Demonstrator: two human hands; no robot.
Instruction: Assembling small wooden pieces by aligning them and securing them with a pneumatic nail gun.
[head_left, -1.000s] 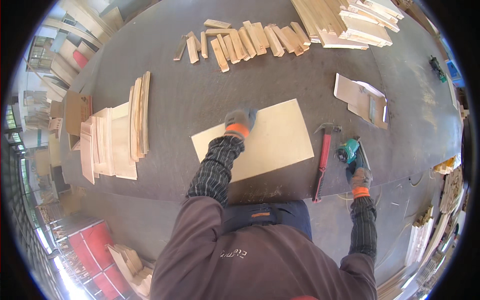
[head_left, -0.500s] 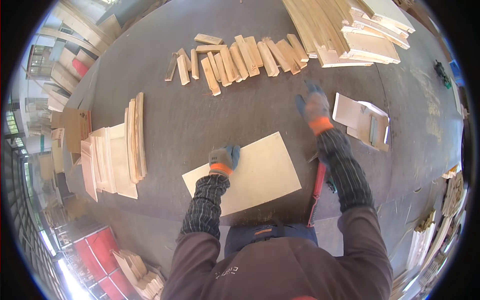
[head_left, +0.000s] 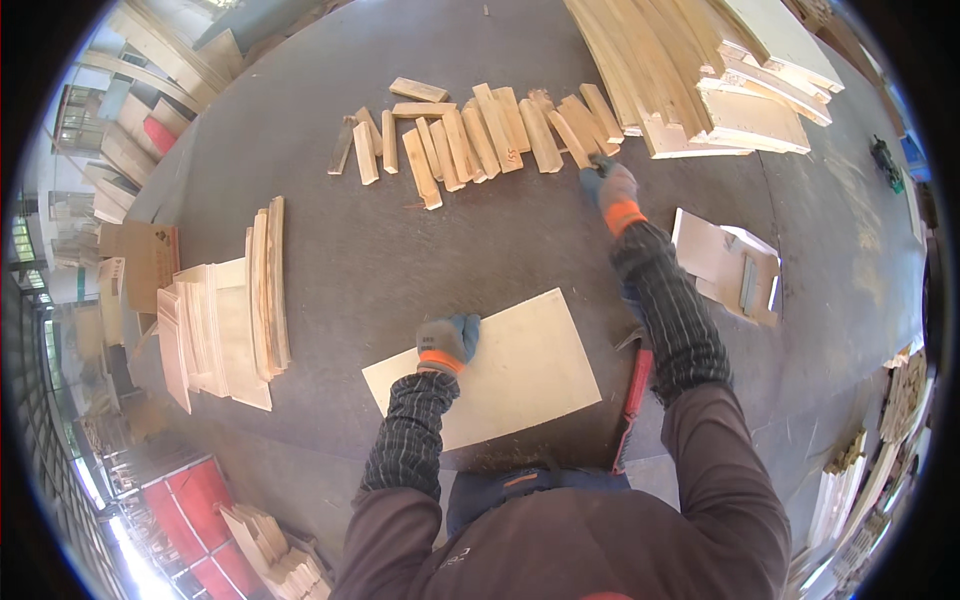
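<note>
My left hand, in a grey-blue glove with an orange cuff, rests on a pale rectangular plywood board. Its fingers are curled, and whatever they may hold is hidden. Farther off, my right hand reaches to the row of short wooden blocks. Its gloved fingers are closed at the near end of one wooden block, which still lies among the others. Between the board and my right forearm is a red-handled hammer, its head partly hidden by the sleeve.
Long wooden planks and panels are stacked at the far right. An open cardboard box lies right of my right hand. Thin boards and wooden strips lie at the left, beside a brown carton.
My right hand has gone forward and left from above the table to the blocks, its spread fingers closing at one. The left hand stays on the board. The view has shifted slightly.
</note>
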